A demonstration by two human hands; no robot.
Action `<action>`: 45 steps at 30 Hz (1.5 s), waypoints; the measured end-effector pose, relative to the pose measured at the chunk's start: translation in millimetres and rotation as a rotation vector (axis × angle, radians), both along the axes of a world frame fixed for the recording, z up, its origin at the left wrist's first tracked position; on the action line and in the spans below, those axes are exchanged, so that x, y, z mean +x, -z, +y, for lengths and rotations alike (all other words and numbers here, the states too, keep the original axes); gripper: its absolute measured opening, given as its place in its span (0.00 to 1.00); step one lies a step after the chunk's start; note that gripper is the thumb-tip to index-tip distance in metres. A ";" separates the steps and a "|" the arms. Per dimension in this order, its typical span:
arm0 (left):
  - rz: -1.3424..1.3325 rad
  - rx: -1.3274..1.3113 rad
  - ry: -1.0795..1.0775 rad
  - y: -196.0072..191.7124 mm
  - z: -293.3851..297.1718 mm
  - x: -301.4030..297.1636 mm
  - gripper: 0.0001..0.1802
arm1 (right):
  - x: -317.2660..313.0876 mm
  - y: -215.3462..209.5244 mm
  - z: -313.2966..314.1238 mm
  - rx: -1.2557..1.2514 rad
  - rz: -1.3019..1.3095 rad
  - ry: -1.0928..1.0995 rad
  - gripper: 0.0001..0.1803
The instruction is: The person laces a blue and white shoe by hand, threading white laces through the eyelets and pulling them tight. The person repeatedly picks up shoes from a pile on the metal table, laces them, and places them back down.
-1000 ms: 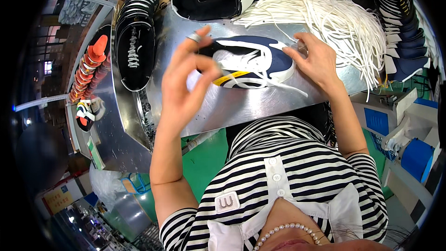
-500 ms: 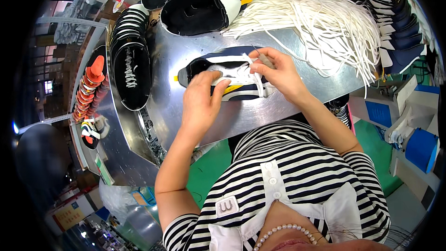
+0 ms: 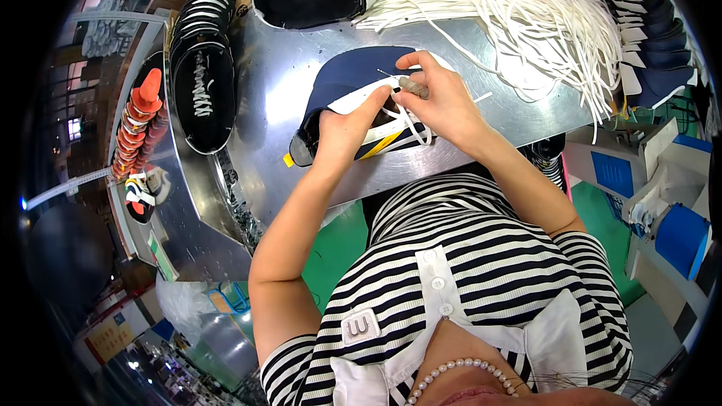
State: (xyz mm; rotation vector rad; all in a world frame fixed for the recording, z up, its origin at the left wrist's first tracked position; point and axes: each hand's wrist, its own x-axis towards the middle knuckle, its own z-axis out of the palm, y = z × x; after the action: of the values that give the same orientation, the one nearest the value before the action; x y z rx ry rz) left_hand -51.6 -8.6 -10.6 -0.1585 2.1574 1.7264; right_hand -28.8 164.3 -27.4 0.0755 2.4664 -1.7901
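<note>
Whereas the left hand (image 3: 346,128) was raised above the heel end of the shoe upper (image 3: 346,71) a second ago, its fingers are now tucked inside the opening, out of sight, and its thumb lies on the white eyelet strip (image 3: 359,98), apparently pinching it. The right hand (image 3: 445,101), then at the toe, grasps a small tool (image 3: 414,89) with a pale, rounded handle and a thin tip, and its fingertips meet the left thumb at the strip.

The upper has turned, too: half a second ago its opening faced up, and now the navy far side is raised and the opening leans toward the person. It lies near the near edge of the table (image 3: 259,109), around the middle of that edge, heel and yellow tab to the left, toe partly behind the right hand. For the work in hand, this seems to bring the eyelet row within reach of the tool. A white lace (image 3: 429,135) loops on the near side of the strip; whether the tip has caught it cannot be told.

Toward the far right corner spreads a lace pile (image 3: 526,37), and along the left edge stands a row of dark uppers (image 3: 203,98).
</note>
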 end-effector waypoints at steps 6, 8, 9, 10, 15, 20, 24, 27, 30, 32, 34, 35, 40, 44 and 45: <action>0.195 -0.013 0.011 8.7 -4.1 6.7 0.14 | 16.1 0.0 10.9 -0.075 0.172 -0.020 0.13; 0.201 -0.020 0.004 10.2 -5.2 6.3 0.14 | 16.0 -7.4 19.4 0.024 0.154 -0.087 0.12; 0.210 -0.028 0.009 9.0 -4.8 7.0 0.14 | 15.5 -7.6 19.4 0.040 0.192 -0.086 0.10; 0.218 -0.038 0.014 7.3 -4.2 7.7 0.14 | 14.4 -8.1 20.3 0.089 0.177 -0.108 0.10; 0.214 -0.050 0.082 3.7 -3.6 8.8 0.10 | 4.4 -11.8 20.9 0.248 0.156 -0.173 0.10; 0.200 -0.058 0.167 -1.1 -2.1 11.4 0.08 | -11.1 -14.3 8.0 0.359 0.130 -0.262 0.20; 0.031 -0.025 0.174 -7.2 -0.4 10.7 0.11 | -23.9 -15.5 -0.2 0.505 0.038 -0.437 0.32; -0.134 0.070 0.183 0.4 -14.2 0.8 0.12 | -22.4 -24.3 20.5 0.531 0.110 -0.392 0.25; -0.206 0.134 0.193 -4.6 -20.5 -9.0 0.10 | -24.5 -31.2 29.9 0.373 0.102 -0.197 0.18; -0.098 0.084 0.086 -11.3 -1.3 -0.4 0.11 | -26.6 3.2 22.8 0.149 0.226 -0.079 0.17; -0.058 0.040 0.150 -5.2 -6.0 -6.0 0.17 | -18.7 25.3 5.6 0.186 0.397 -0.001 0.14; -0.045 -0.002 0.116 -3.7 -5.0 -6.8 0.18 | -17.5 27.7 3.1 0.209 0.435 0.021 0.14; -0.119 0.046 0.094 0.3 -10.0 -15.5 0.19 | -22.1 27.8 -4.9 0.365 0.460 0.064 0.14; -0.395 0.383 0.357 -22.5 -53.3 -7.8 0.19 | -22.5 28.7 -9.1 0.502 0.405 0.109 0.14; -0.325 0.609 0.265 -31.8 -62.0 1.2 0.20 | -22.1 29.2 -8.5 0.523 0.401 0.126 0.14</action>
State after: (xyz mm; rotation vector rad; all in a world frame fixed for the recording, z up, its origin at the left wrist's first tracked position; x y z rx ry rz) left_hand -50.4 -70.6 21.2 0.0112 1.2946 1.9469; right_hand -50.8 155.8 -56.6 -0.1055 3.2268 -1.2404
